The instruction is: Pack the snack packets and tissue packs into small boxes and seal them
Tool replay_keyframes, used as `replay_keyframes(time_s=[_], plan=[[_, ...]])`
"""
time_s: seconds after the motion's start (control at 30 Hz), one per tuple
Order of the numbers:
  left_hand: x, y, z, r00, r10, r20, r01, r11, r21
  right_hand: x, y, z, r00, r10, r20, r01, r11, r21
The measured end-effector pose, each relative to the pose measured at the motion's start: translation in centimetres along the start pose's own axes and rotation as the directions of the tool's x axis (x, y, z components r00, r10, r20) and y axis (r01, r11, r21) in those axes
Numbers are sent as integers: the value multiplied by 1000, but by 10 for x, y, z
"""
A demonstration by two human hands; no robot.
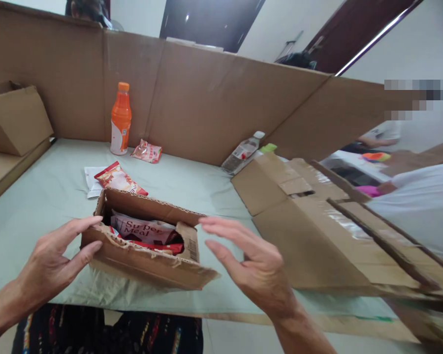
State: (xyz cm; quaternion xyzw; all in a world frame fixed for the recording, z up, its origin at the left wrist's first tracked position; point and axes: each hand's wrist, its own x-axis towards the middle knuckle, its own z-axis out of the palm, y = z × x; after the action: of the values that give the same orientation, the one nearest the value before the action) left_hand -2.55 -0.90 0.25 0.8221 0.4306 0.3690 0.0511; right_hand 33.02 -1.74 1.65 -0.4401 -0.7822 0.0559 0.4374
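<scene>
An open-topped cardboard box (133, 263) stands near the front edge of the cloth-covered table, its rim torn and rough. Inside it lie a white packet printed "Super Meal" (143, 228) and a red packet (175, 248), partly hidden by the front wall. My left hand (61, 253) grips the box's left end, thumb on the near side and fingers at the far corner. At the right end, my right hand (249, 260) is open, thumb and fingers apart, its fingertips close to the far right corner. Behind the box lie a red-and-white snack packet (120, 179) and a white packet (93, 181).
An orange drink bottle (121, 120) stands at the back beside a pink packet (147, 151). A clear bottle (243, 152) leans by large cardboard boxes (299, 236) on the right. Another box (18, 120) sits at left. A cardboard wall (199, 103) closes the back; a person's white sleeve (424, 201) shows at right.
</scene>
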Motion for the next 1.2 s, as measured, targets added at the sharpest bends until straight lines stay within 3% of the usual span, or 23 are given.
replay_keyframes(time_s=[0.07,0.1,0.23,0.33,0.5,0.63,0.77,0.83,0.93,1.03,1.2], plan=[[5,3,2,1000,21,-23,-20,999,31,6,1,0,990,66,-128,-70,997,-32],[7,4,3,999,22,-45,-20,999,43,8,3,1,989,80,-123,-84,996,-26],[5,8,10,989,-28,-147,42,995,94,4,11,10,989,71,129,-78,996,49],[3,9,14,985,-39,-166,57,993,100,-10,15,13,978,59,201,-73,995,66],[2,8,22,969,-92,-231,111,991,72,-11,14,14,985,49,166,-62,995,76],[-4,5,30,981,-133,-142,118,987,-108,17,20,26,980,187,73,-193,978,76],[-2,4,28,993,-74,-88,70,996,-51,32,29,35,972,235,6,-234,965,119],[1,3,26,996,-41,-85,39,999,-20,24,28,33,978,208,-2,-206,967,152],[4,-1,27,996,-18,-90,18,1000,-6,-4,19,26,992,-4,125,-17,986,163],[6,-9,30,999,42,-21,-43,998,-46,-35,10,24,948,-191,255,183,981,58],[8,-23,27,995,92,43,-85,987,-138,-46,9,31,918,-220,330,257,964,-72]])
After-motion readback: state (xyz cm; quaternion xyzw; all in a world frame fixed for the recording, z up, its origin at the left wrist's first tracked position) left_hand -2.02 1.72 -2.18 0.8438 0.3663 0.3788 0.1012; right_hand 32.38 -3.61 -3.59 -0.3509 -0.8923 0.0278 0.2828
